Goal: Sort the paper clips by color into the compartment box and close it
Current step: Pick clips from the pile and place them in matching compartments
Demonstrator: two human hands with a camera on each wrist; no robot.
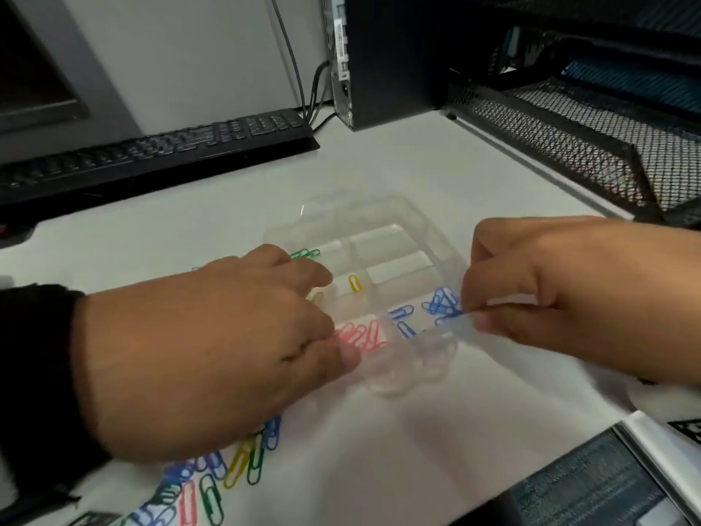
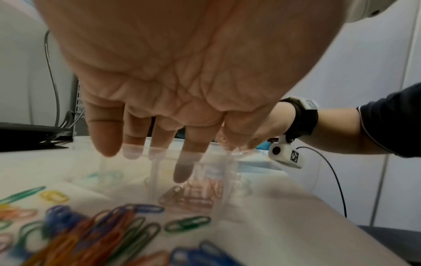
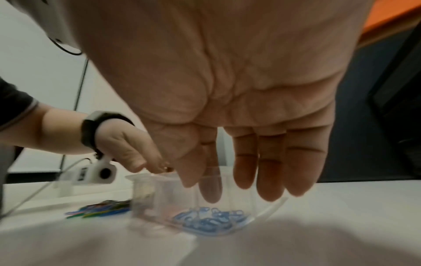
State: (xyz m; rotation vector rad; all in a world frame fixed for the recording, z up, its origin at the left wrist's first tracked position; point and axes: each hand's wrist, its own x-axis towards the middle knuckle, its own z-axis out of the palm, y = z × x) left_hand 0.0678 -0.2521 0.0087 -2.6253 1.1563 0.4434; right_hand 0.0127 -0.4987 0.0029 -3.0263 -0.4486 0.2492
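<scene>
A clear compartment box [image 1: 379, 237] sits mid-desk. It holds green clips [image 1: 305, 254], a yellow clip [image 1: 354, 283], pink clips [image 1: 360, 336] and blue clips [image 1: 442, 303] in separate cells. Its clear lid [image 1: 417, 358] stands raised along the near side. My left hand [image 1: 333, 336] pinches the lid's left edge, and my right hand [image 1: 474, 317] pinches its right edge. In the wrist views, fingertips [image 2: 182, 172] of the left hand [image 2: 159, 158] and of the right hand [image 3: 205, 187] show through the plastic, above pink clips [image 2: 196, 196] and blue clips [image 3: 209, 219]. Loose mixed clips [image 1: 212, 476] lie near left.
A black keyboard [image 1: 151, 153] and monitor [image 1: 34, 58] are at the far left. A computer tower [image 1: 387, 58] stands behind the box, with a black mesh tray [image 1: 569, 146] at the far right. A screened device [image 1: 591, 495] lies at the near right corner.
</scene>
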